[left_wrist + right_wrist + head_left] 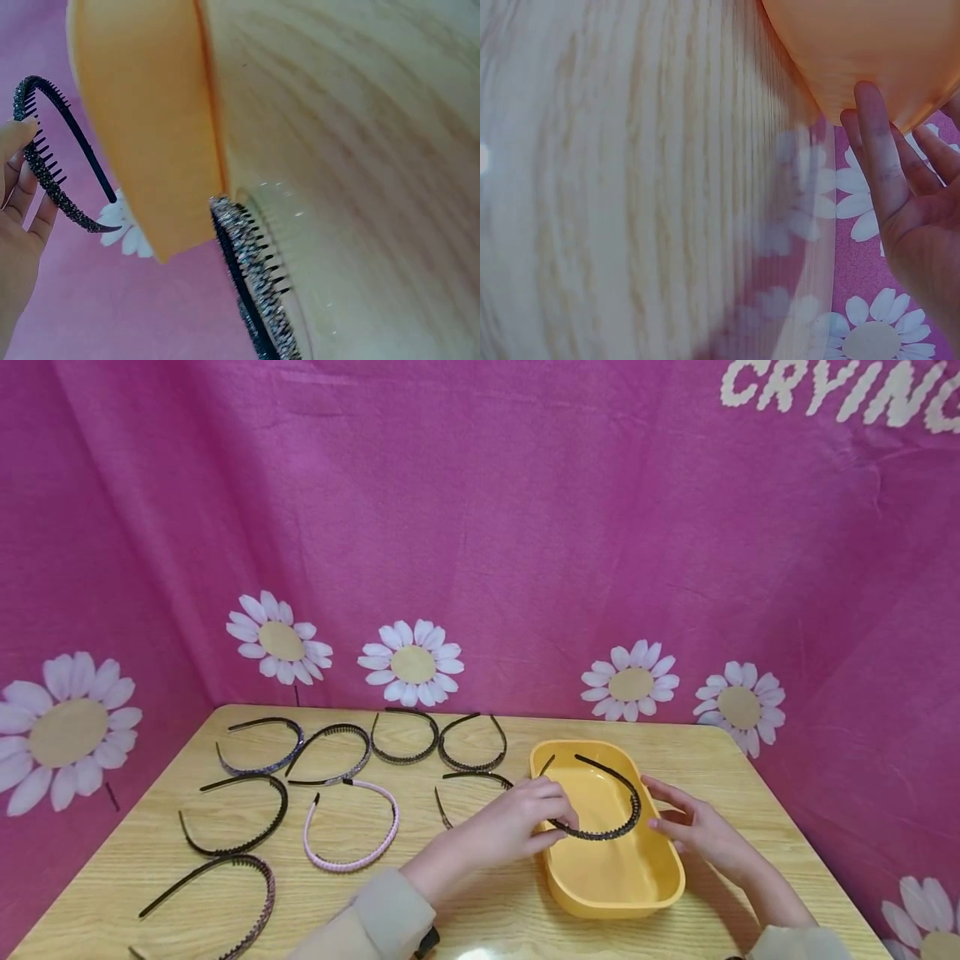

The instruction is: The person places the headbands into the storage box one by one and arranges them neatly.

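Over the yellow plastic bin (603, 910), my left hand (513, 818) pinches a dark, beaded headband (603, 837) between thumb and fingers. The left wrist view shows comb teeth along the inside of this headband (56, 191). My right hand (708, 839) is at the bin's right side, its fingers extended against the outer wall; the right wrist view shows those fingers (881, 154) fairly straight. Just left of the bin, another dark headband (444, 814) lies on the table, partly hidden behind my left hand and forearm.
On the wooden table's left half lie several dark headbands (279, 810) and a pink one (352, 866). Two dark headbands (405, 760) lie near the back edge, left of the bin. A pink flowered cloth (510, 568) hangs behind and at both sides.
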Tool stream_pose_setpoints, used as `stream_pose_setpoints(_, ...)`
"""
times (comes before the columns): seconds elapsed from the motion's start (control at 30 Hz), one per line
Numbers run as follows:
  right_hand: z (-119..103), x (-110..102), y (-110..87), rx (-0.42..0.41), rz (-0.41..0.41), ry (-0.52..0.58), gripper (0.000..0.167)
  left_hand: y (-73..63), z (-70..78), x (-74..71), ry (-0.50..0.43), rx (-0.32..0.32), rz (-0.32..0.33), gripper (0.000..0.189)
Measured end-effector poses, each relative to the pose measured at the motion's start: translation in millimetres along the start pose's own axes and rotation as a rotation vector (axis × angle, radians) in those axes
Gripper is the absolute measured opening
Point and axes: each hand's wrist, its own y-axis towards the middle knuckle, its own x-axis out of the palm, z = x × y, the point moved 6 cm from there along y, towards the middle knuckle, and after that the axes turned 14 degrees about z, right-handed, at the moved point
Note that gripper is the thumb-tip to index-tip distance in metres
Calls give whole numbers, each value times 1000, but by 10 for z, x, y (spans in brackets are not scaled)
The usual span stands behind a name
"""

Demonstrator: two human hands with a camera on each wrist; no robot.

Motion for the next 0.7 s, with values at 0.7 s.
stream_pose_setpoints(0.7,-31,-6,-6,-13,-45,43,60,35,-190,465,114,3,-254,14)
